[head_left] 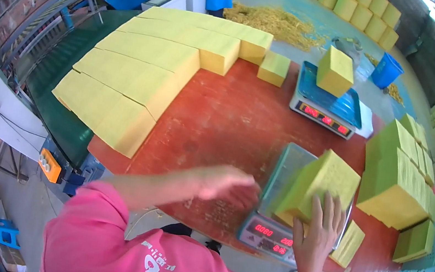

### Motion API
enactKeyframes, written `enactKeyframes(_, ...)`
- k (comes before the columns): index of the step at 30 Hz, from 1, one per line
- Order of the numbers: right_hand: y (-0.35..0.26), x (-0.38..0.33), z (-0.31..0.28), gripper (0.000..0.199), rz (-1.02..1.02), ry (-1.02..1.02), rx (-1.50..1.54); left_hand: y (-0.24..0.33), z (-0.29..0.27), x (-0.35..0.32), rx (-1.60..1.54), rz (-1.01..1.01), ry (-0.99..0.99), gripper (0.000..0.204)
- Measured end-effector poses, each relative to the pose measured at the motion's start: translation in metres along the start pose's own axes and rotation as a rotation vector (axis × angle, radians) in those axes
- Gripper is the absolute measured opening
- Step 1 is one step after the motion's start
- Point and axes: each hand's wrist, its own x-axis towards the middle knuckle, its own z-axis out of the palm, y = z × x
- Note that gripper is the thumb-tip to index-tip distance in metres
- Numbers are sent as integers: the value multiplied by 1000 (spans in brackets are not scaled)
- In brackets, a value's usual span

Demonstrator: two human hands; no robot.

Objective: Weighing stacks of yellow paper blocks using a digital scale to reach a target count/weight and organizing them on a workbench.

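Yellow paper stack (328,176) on the nearer digital scale (287,165), long axis seemingly one-to-seven o'clock, lies at twelve o'clock from the right hand (318,231), the closer one, straightened fingers touching it; three o'clock from the left hand (228,186), loosely open, empty.

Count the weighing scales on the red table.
2: the near scale, by the right hand, and the far scale, with a blue tray. No others show.
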Motion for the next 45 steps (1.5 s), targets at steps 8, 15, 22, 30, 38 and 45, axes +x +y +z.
enactKeyframes(8,-114,26,79,39,-46,-197,1014,241,-254,32,1231,434,1027,67)
enactKeyframes(15,-168,-3,205,33,263,-210,1039,307,-304,122,1582,172,1297,104)
enactKeyframes(22,-169,-1,219,29,172,-92,895,301,-325,132,1858,159,1121,80)
enactKeyframes(30,-159,6,204,34,270,-57,1035,182,-232,70,1974,730,288,81)
enactKeyframes(38,-127,32,136,54,44,-21,937,19,-66,-112,2107,598,-16,78)
enactKeyframes(45,-133,-23,145,55,-137,-386,1110,-185,-12,-175,550,687,1286,66)
